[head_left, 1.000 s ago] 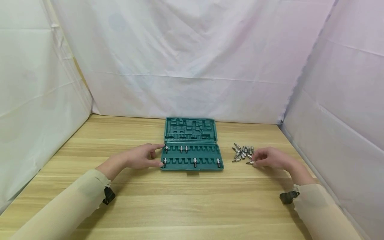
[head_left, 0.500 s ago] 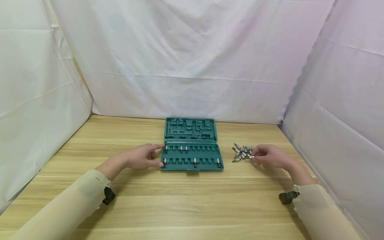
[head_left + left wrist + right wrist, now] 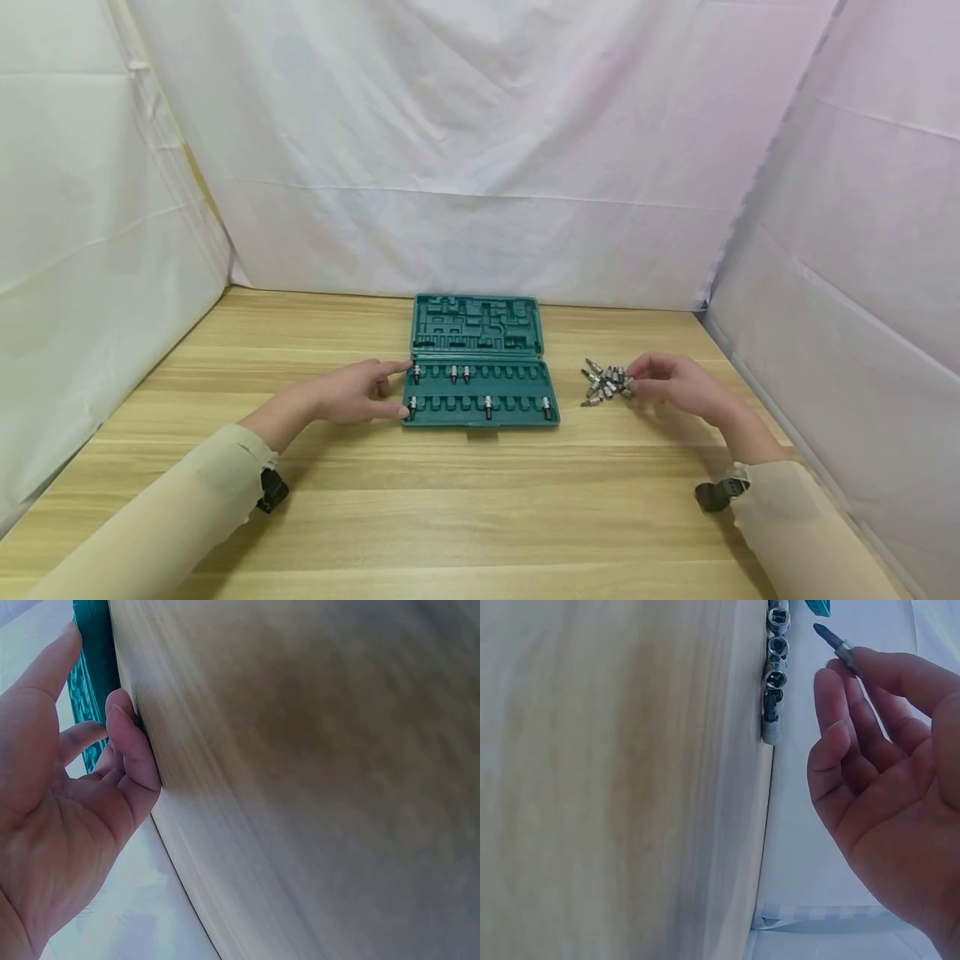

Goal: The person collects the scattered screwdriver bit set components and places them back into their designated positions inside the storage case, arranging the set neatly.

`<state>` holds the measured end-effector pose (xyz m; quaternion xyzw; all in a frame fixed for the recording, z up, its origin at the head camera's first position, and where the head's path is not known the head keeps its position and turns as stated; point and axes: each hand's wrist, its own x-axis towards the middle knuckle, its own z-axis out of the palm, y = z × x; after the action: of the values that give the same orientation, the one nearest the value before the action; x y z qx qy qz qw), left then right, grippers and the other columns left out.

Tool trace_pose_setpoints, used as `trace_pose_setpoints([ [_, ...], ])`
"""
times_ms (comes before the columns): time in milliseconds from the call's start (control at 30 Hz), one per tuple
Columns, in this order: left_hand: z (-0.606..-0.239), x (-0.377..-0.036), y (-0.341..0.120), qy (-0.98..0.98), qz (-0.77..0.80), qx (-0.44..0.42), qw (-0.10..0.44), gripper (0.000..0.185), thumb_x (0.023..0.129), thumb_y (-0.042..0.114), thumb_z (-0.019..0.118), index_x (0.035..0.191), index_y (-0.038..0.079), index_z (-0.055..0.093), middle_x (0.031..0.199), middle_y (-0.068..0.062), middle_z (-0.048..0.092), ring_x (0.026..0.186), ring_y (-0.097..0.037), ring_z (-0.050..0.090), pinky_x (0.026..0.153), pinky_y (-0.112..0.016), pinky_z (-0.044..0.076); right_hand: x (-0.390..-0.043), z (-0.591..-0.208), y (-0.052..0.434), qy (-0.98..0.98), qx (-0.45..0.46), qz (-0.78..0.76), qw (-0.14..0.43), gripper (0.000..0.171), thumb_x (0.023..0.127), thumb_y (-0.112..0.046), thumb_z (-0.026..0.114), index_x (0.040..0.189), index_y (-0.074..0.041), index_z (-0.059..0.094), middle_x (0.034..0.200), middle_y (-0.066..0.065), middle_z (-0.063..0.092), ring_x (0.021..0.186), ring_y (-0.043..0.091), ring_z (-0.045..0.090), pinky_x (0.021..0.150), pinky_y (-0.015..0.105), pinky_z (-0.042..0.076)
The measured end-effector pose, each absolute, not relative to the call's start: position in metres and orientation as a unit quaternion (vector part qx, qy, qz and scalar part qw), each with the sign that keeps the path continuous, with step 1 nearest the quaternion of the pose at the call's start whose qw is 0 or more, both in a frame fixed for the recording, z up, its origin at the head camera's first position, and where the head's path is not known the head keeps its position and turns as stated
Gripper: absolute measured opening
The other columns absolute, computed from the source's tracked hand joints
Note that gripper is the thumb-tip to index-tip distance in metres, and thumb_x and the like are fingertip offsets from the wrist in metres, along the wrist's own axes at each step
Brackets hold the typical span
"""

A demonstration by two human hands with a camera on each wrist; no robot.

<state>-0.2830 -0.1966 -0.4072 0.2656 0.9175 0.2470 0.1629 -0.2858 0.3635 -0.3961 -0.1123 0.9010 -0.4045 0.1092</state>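
Note:
An open green plastic case (image 3: 480,387) lies on the table, its lid folded back. My left hand (image 3: 347,392) touches the case's left side, with index finger and thumb stretched out to its edge. Several bit sockets sit in the case's two rows of slots, among them a bit socket (image 3: 488,407) in the front row. My right hand (image 3: 678,387) pinches one bit socket (image 3: 843,651) between thumb and fingers; the right wrist view shows its dark tip pointing out, raised above the table. Just left of that hand lies a pile of bit sockets (image 3: 604,383).
The wooden table (image 3: 480,508) extends in front of the case and to both sides. White cloth (image 3: 480,150) hangs behind and at both sides. A black wrist camera (image 3: 273,490) sits on the left wrist, another camera (image 3: 716,495) on the right.
My right hand has lifted the bit socket from the table and moved it slightly away from me, beside the pile. The left hand and the case have stayed in place.

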Motion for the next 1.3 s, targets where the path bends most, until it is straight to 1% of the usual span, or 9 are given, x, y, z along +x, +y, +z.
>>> trace_pose_setpoints([
  [167, -0.408, -0.282, -0.196, 0.916, 0.25, 0.264, 0.166, 0.092, 0.104, 0.055, 0.074, 0.174, 0.011, 0.033, 0.121, -0.007, 0.065, 0.103, -0.017, 0.061, 0.093, -0.042, 0.052, -0.285, -0.396, 0.362, 0.897, -0.113, -0.416, 0.098, 0.036, 0.108, -0.02, 0.071, 0.137, 0.001, 0.066, 0.121, 0.02, 0.074, 0.097, 0.025, 0.074, 0.08, 0.039, 0.063],
  [367, -0.407, -0.282, -0.195, 0.916, 0.253, 0.265, 0.163, 0.092, 0.103, 0.053, 0.075, 0.174, 0.011, 0.033, 0.119, -0.007, 0.064, 0.104, -0.018, 0.061, 0.093, -0.041, 0.053, -0.287, -0.395, 0.36, 0.891, -0.11, -0.431, 0.095, 0.036, 0.108, -0.024, 0.072, 0.134, 0.0, 0.068, 0.118, 0.02, 0.075, 0.097, 0.027, 0.075, 0.085, 0.04, 0.063],
  [567, -0.405, -0.281, -0.196, 0.916, 0.255, 0.264, 0.163, 0.092, 0.103, 0.052, 0.076, 0.173, 0.011, 0.034, 0.119, -0.007, 0.064, 0.104, -0.018, 0.061, 0.093, -0.041, 0.053, -0.289, -0.392, 0.356, 0.886, -0.116, -0.442, 0.077, 0.041, 0.111, -0.023, 0.068, 0.141, 0.003, 0.063, 0.114, 0.018, 0.077, 0.097, 0.022, 0.075, 0.082, 0.037, 0.06],
  [700, -0.406, -0.281, -0.196, 0.916, 0.255, 0.263, 0.163, 0.092, 0.103, 0.052, 0.076, 0.173, 0.011, 0.034, 0.119, -0.007, 0.064, 0.104, -0.018, 0.061, 0.093, -0.041, 0.053, -0.29, -0.392, 0.354, 0.884, -0.12, -0.447, 0.063, 0.045, 0.112, -0.023, 0.066, 0.149, 0.003, 0.059, 0.117, 0.018, 0.077, 0.1, 0.018, 0.075, 0.082, 0.036, 0.06],
  [800, -0.406, -0.281, -0.196, 0.917, 0.254, 0.263, 0.163, 0.091, 0.103, 0.053, 0.075, 0.174, 0.012, 0.034, 0.121, -0.008, 0.064, 0.105, -0.018, 0.061, 0.094, -0.042, 0.053, -0.291, -0.391, 0.353, 0.882, -0.123, -0.453, 0.052, 0.043, 0.113, -0.023, 0.065, 0.148, 0.002, 0.059, 0.118, 0.019, 0.076, 0.099, 0.017, 0.075, 0.08, 0.036, 0.061],
  [900, -0.406, -0.282, -0.196, 0.916, 0.253, 0.264, 0.163, 0.092, 0.103, 0.053, 0.075, 0.174, 0.012, 0.034, 0.121, -0.008, 0.065, 0.106, -0.018, 0.062, 0.094, -0.042, 0.053, -0.291, -0.391, 0.351, 0.879, -0.124, -0.458, 0.042, 0.041, 0.112, -0.024, 0.067, 0.144, 0.002, 0.06, 0.115, 0.017, 0.077, 0.097, 0.017, 0.075, 0.079, 0.037, 0.061],
  [1033, -0.406, -0.282, -0.196, 0.915, 0.253, 0.266, 0.164, 0.092, 0.103, 0.053, 0.075, 0.173, 0.01, 0.034, 0.119, -0.007, 0.065, 0.104, -0.018, 0.061, 0.094, -0.041, 0.053, -0.292, -0.392, 0.349, 0.88, -0.118, -0.459, 0.032, 0.039, 0.112, -0.028, 0.068, 0.141, -0.003, 0.064, 0.111, 0.013, 0.078, 0.096, 0.021, 0.075, 0.079, 0.037, 0.061],
  [1167, -0.406, -0.281, -0.196, 0.916, 0.253, 0.267, 0.163, 0.092, 0.103, 0.052, 0.075, 0.173, 0.01, 0.034, 0.118, -0.007, 0.064, 0.104, -0.018, 0.061, 0.094, -0.041, 0.053, -0.293, -0.39, 0.347, 0.882, -0.106, -0.459, 0.022, 0.038, 0.111, -0.033, 0.068, 0.141, -0.011, 0.067, 0.113, 0.011, 0.079, 0.099, 0.025, 0.075, 0.082, 0.04, 0.062],
  [1300, -0.406, -0.281, -0.196, 0.916, 0.253, 0.266, 0.162, 0.092, 0.103, 0.052, 0.076, 0.173, 0.011, 0.034, 0.12, -0.007, 0.065, 0.105, -0.017, 0.062, 0.095, -0.042, 0.053, -0.294, -0.389, 0.344, 0.876, -0.098, -0.472, 0.016, 0.042, 0.111, -0.037, 0.068, 0.144, -0.012, 0.066, 0.119, 0.008, 0.078, 0.1, 0.022, 0.075, 0.084, 0.04, 0.062],
])
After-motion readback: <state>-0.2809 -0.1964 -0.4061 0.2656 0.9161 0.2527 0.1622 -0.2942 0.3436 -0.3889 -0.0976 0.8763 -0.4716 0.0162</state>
